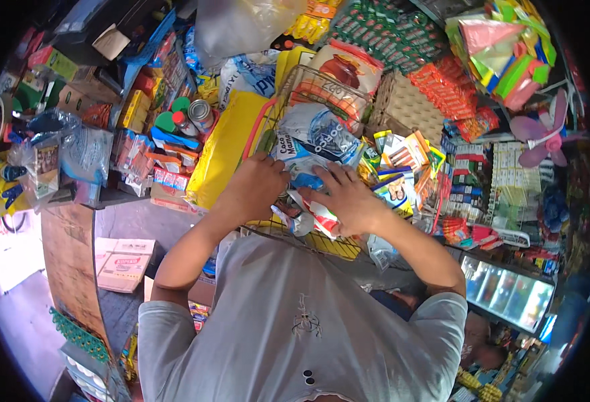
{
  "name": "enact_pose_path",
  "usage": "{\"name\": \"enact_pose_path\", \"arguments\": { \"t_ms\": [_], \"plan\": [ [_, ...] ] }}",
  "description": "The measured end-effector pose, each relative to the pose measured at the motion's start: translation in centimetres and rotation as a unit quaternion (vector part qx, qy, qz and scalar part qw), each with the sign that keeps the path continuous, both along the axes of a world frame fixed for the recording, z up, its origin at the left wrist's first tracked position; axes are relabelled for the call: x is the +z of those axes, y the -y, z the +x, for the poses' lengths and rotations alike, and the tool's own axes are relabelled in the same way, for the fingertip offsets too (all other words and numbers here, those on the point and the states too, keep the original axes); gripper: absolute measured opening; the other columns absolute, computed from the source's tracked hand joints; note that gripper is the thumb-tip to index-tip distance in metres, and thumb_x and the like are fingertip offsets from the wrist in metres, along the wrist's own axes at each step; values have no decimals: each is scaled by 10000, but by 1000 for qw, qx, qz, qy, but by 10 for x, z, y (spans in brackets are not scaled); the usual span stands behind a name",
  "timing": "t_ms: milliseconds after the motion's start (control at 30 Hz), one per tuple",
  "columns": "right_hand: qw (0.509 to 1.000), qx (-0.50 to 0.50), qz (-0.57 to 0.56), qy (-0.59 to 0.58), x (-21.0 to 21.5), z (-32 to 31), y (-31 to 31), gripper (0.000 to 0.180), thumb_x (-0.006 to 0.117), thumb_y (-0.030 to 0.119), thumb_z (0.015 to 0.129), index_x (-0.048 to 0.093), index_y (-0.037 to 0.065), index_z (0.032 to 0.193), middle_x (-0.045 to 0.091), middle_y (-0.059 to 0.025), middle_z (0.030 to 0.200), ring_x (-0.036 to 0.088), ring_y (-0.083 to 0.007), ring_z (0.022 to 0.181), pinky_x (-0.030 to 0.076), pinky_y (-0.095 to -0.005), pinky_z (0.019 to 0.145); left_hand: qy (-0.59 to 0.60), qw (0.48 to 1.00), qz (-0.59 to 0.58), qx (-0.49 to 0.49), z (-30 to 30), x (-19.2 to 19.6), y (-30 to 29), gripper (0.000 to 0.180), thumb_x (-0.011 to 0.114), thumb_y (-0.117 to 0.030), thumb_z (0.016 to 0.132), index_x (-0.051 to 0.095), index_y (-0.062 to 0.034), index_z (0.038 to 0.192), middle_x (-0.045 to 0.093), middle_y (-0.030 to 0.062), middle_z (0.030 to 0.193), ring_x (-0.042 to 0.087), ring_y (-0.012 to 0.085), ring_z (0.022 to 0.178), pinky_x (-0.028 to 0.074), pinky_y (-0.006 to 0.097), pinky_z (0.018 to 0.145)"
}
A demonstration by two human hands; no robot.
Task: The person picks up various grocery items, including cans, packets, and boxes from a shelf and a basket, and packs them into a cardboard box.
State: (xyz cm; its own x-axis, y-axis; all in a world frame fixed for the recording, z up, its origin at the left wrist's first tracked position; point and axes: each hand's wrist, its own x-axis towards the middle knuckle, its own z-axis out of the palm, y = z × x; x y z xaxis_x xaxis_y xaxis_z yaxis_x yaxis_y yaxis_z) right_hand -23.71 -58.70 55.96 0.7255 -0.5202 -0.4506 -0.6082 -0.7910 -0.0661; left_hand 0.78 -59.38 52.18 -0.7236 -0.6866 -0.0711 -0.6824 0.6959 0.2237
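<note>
A wire basket (322, 244) with a red handle (255, 130) is in front of me, filled with packaged goods. My left hand (258, 189) is at its left side, fingers curled downward beside a blue-and-white plastic pack (302, 157); what they hold is hidden. My right hand (354, 204) reaches in from the right with its fingers spread. Its fingertips rest near the lower end of the blue-and-white pack, and a red-and-white packet (323, 216) lies under its thumb side. Between both hands is a small shiny silvery item (300, 224), partly covered.
A long yellow pack (231, 144) lies left of the basket, with cans (201, 115) beyond. Bright sachets (402, 167) crowd the right side near a woven basket (412, 110). A pink fan (543, 130) stands far right. A cardboard box (124, 262) sits lower left.
</note>
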Motion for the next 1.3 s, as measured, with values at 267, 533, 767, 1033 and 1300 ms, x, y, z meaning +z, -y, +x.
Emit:
{"name": "enact_pose_path", "arguments": {
  "t_ms": [267,533,767,1033,1300],
  "plan": [
    [988,-75,21,136,4,-30,48,608,714,-9,673,603,199,1233,628,-92,1171,616,-343,1096,502,-447,915,5,999,-33,-11,-2,0,-1,369,741,-181,586,674,-98,939,647,68,944,648,226,933,458,334,858],
    [956,-201,84,199,21,-37,98,497,677,-79,685,649,96,1149,654,-146,1153,601,-365,1099,502,-426,931,11,999,-26,-18,-4,-2,-1,401,742,-195,573,680,-126,962,653,59,944,656,225,920,461,344,865],
    [961,-160,-94,204,9,-31,76,435,725,14,702,636,91,1120,581,-121,1184,581,-335,1106,483,-443,952,92,995,10,32,-34,4,7,464,777,-259,679,658,-106,1100,673,81,1066,680,248,985,512,386,850],
    [980,-63,88,168,-3,15,-16,435,678,25,716,617,80,1144,592,-139,1187,597,-323,1094,512,-419,919,79,988,131,-8,-42,-14,42,781,818,-286,688,482,-50,1352,628,131,1221,685,276,1031,567,451,806],
    [943,-81,245,212,-24,15,-16,785,665,19,642,489,56,1406,580,-228,1298,577,-380,1193,477,-442,1014,71,996,52,-12,-20,4,9,625,821,-113,655,568,-45,1222,607,155,1189,636,341,1075,548,453,868]
  ]
}}
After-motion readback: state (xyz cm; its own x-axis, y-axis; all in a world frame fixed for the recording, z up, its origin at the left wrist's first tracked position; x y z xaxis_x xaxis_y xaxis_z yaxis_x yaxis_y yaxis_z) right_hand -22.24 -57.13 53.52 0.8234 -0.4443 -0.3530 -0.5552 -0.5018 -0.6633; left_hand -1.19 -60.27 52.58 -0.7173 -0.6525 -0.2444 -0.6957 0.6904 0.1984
